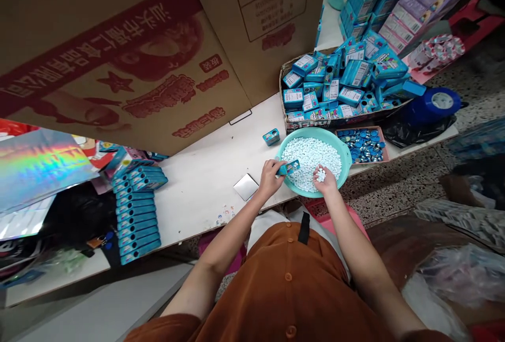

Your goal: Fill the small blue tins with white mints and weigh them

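My left hand (270, 178) grips a small blue candy box (291, 167) and tilts it over the left side of a mint-green basin (347, 159). White candies (310, 152) fill the basin, each a small pellet. Inside its right part, my right hand (326, 181) is cupped palm up around a handful of white candies (321, 174). Another small blue box (271, 136) stands on the white table (205, 173), just left of the basin's rim. Nearer to me lies a shiny silver square (246, 187).
Behind the basin, a carton (283, 94) is heaped with blue boxes. A shallow tray (384, 152) of blue and silver lids sits right of it. Large cardboard boxes (221, 42) wall off the back. Blue boxes (138, 215) are stacked at left; a blue roll (437, 102) lies at right.
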`<move>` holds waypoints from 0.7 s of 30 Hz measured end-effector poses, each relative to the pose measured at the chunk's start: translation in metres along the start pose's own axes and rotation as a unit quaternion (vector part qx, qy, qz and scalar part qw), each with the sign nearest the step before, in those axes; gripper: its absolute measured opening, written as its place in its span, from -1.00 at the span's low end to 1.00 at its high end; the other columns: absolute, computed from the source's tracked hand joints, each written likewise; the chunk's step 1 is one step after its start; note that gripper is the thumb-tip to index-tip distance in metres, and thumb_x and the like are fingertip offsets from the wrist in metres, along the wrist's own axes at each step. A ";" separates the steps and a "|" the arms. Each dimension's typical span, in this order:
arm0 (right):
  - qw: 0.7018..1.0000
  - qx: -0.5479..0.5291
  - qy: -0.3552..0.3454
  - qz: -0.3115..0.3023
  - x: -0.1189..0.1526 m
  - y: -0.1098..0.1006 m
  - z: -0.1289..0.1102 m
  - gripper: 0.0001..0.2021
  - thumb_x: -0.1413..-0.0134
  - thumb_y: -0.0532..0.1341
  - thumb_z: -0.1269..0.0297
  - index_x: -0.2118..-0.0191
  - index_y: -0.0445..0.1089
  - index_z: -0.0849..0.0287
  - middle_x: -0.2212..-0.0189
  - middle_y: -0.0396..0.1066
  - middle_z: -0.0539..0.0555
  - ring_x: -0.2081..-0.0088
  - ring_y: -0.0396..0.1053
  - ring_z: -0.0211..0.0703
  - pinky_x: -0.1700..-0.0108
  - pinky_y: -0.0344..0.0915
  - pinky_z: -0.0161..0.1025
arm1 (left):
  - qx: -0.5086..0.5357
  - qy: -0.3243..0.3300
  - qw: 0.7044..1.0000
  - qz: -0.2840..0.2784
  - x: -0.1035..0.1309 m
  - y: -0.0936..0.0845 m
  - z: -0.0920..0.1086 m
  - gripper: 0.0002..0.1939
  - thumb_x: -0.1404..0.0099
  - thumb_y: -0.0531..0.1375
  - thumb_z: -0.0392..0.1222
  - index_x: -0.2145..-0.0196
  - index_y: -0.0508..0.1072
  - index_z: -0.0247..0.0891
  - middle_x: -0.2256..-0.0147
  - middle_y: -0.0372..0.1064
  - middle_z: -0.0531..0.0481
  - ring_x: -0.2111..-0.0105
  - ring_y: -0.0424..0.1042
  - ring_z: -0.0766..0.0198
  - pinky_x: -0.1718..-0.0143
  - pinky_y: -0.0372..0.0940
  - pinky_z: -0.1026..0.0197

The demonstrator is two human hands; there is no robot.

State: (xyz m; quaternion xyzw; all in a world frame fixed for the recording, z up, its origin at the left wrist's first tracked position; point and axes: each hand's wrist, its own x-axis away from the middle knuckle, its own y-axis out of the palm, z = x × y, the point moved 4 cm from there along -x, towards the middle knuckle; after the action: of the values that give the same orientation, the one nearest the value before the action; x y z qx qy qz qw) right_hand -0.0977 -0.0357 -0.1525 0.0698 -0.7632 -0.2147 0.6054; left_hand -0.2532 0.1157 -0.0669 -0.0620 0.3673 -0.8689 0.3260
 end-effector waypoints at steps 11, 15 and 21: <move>1.000 0.010 0.001 0.011 -0.002 0.002 -0.002 -0.84 -0.21 -0.06 0.35 0.30 0.24 0.14 0.57 0.27 -0.08 0.60 0.26 -0.42 0.68 0.14 -0.53 | -0.025 -0.003 1.000 -0.009 0.004 0.007 0.000 -0.52 -0.04 0.19 -0.40 0.05 0.42 -0.12 0.27 0.29 -0.09 0.21 0.25 0.09 0.16 0.24 0.03; 1.000 0.006 0.003 0.008 -0.002 0.005 -0.004 -0.83 -0.22 -0.07 0.36 0.29 0.24 0.15 0.57 0.26 -0.09 0.60 0.26 -0.42 0.67 0.14 -0.53 | 0.073 -0.026 0.997 0.001 0.004 0.001 -0.008 -0.60 -0.09 0.24 -0.29 0.07 0.41 -0.11 0.21 0.34 -0.06 0.15 0.31 0.13 0.10 0.26 0.06; 1.000 0.008 0.002 0.018 -0.002 0.005 -0.007 -0.84 -0.22 -0.06 0.34 0.27 0.24 0.14 0.55 0.25 -0.08 0.58 0.27 -0.41 0.66 0.16 -0.52 | 0.271 -0.172 0.946 0.050 0.040 -0.009 -0.035 -0.56 -0.02 0.33 -0.09 0.14 0.36 -0.19 0.17 0.39 -0.04 0.18 0.42 0.17 0.14 0.33 0.14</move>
State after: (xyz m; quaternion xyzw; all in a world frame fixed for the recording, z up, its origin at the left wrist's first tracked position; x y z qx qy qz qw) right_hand -0.0895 -0.0327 -0.1508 0.0611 -0.7650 -0.1974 0.6099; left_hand -0.3009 0.1166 -0.0910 -0.1011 0.0586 -0.8945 0.4314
